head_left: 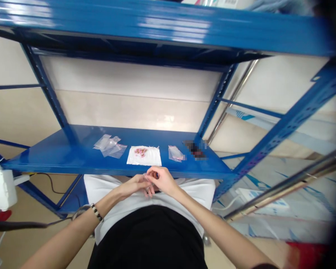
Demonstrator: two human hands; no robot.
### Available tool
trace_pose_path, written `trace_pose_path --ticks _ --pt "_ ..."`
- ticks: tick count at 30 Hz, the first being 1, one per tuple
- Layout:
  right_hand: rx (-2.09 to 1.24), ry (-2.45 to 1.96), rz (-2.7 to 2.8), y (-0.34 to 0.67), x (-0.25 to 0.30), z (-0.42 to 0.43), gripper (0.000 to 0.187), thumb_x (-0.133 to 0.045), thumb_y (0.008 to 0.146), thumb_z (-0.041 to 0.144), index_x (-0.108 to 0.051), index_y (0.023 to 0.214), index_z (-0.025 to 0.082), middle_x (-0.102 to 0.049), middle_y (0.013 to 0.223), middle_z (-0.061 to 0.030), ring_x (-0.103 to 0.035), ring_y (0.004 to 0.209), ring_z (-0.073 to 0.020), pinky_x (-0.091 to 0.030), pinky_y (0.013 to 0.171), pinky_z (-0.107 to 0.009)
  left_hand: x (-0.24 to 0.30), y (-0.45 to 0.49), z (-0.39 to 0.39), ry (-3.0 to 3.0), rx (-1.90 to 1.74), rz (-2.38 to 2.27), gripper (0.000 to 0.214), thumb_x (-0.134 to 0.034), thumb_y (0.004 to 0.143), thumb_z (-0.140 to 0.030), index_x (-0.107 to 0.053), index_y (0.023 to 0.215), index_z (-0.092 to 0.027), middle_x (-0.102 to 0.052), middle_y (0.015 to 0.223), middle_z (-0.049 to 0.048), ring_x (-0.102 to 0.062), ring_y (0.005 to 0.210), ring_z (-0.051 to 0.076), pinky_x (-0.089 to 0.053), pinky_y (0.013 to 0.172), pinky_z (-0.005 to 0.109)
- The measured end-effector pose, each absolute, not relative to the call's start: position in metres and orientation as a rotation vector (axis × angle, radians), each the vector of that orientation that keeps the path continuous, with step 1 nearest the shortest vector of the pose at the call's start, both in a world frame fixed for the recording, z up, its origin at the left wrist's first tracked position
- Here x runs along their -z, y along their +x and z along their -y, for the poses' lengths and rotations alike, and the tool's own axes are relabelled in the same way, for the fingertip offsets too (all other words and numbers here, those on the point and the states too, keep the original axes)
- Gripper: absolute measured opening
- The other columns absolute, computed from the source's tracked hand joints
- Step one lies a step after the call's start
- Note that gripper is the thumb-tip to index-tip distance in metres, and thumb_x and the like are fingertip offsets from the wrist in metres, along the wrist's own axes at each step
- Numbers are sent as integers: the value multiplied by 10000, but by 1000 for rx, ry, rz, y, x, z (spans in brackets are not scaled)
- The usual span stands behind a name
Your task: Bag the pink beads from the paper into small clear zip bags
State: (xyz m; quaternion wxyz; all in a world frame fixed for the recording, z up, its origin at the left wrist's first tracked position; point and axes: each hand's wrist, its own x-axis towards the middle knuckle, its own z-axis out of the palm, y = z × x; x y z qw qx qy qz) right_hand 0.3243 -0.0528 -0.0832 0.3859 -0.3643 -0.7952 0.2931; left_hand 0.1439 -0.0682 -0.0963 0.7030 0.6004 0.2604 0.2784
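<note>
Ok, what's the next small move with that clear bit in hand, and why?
I'd probably lower the small clear piece onto the white sheet. The right hand pinches it beside the left hand, just in front of the blue metal shelf, and that sheet, carrying pink beads, lies nearest.

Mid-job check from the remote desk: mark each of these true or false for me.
1. A black-and-white beaded bracelet circles the left wrist. True.
2. A small cluster of pink pieces lies on a white paper sheet on a blue steel shelf. True.
3. The left hand and right hand lie flat on the shelf. False: they are held together in front of its edge, over a white garment.
4. Crumpled clear plastic bags lie on the floor. False: they lie on the shelf, beside the sheet.
5. A white power adapter hangs near the shelf's end. True.
</note>
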Motion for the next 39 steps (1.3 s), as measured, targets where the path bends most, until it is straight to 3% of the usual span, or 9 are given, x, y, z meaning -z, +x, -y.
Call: trace_pose_path --ticks 7,13,18,25,34,39 --pt "-442 -836 1939 323 88 83 185 -502 936 201 -660 1031 211 -604 972 -76 -574 967 -199 -469 870 -331 97 137 65 1531 -766 -699 491 -566 876 -547 -674 820 -71 -695 744 108 -638 649 159 -497 642 266" --pt "-415 -796 2000 317 97 80 180 -530 927 202 -677 1027 229 -611 972 -74 -564 969 -209 -477 868 -355 95 129 64 1644 -815 -780 468 -601 866 -499 -649 1065 -78 -695 840 90 -641 786 200 -496 717 299" --pt "-407 -837 2048 323 97 69 90 -584 886 191 -673 888 202 -650 891 -60 -573 898 -205 -463 844 -356 94 131 60 1787 -795 -815 415 -598 867 -485 -695 962 -93 -697 866 95 -633 864 228 -494 771 316" --pt "-467 -885 2026 333 93 64 118 -583 849 157 -675 912 197 -628 816 -39 -580 844 -190 -460 783 -310 91 125 65 1815 -877 -791 429 -555 902 -471 -699 1053 -96 -715 1025 115 -635 960 237 -469 911 355" --pt "-484 -868 2027 334 91 54 122 -573 804 98 -651 819 189 -659 863 -51 -593 897 -203 -468 831 -339 90 130 59 1754 -750 -715 416 -586 886 -446 -695 1067 -88 -722 1012 110 -647 947 237 -467 912 359" --pt "-566 -817 2093 331 91 67 132 -573 840 136 -670 909 192 -682 904 -51 -625 887 -188 -487 805 -311 98 133 66 1855 -757 -741 400 -533 916 -448 -693 990 -89 -712 955 93 -625 923 222 -460 895 332"
